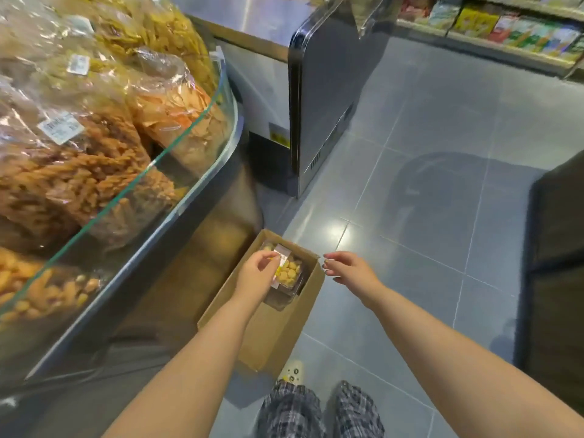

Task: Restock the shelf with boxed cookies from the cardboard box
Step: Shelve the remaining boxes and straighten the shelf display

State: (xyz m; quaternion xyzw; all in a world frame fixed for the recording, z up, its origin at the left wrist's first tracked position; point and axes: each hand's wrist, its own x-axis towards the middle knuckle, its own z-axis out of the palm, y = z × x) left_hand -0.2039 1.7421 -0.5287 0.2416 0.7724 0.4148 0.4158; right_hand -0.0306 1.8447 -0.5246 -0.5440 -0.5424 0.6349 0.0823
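An open cardboard box (281, 324) stands on the tiled floor beside the display counter. Inside its far end lies a clear plastic box of yellow cookies (289, 270) with a white and yellow label; a darker one lies under it. My left hand (256, 275) reaches into the cardboard box and its fingers close on the left edge of the cookie box. My right hand (349, 268) hovers just right of the cardboard box's far corner, fingers spread, holding nothing.
A curved glass-fronted counter (177, 143) heaped with bagged snacks fills the left. A grey freezer cabinet (319, 105) stands ahead. A shelf of packaged goods (505, 33) runs along the top right. A dark unit (556, 263) is at right. My feet are below.
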